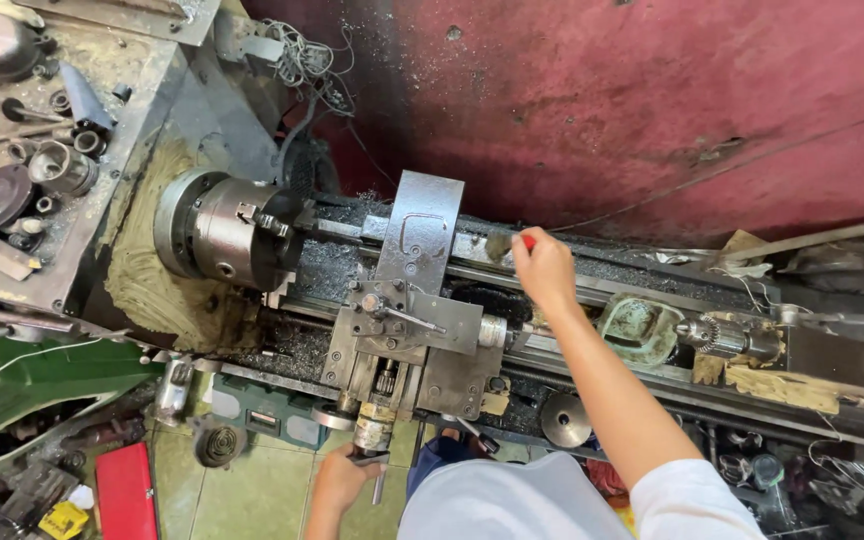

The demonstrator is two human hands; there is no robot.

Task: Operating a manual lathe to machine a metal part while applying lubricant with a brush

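We record a metal lathe (472,330) running under both hands, its bed set against a dark red wall (652,100) beyond the right hand. Off to the left of both hands sits the headstock, its top serving as a cluttered shelf (42,150) of sockets, rings and round metal parts. The three-jaw chuck (227,228) lies left of the right hand and well apart from it, jaws facing the carriage. The carriage (402,330) with its upright grey plate stands between the two hands, closer to the left one (metal chips coat the bed around it). The tailstock with its drill chuck (712,335) sits to the right of the right forearm.

Our right hand (544,268) reaches over the far side of the bed and is closed around a small brush (504,244) with a red handle; the bristles rest on the rear rail, just left of the fingers. Our left hand (340,480) is low at the near side, fingers curled around the crank handle (372,462) below the carriage apron. A red box (125,492) lies on the floor left of the left hand.
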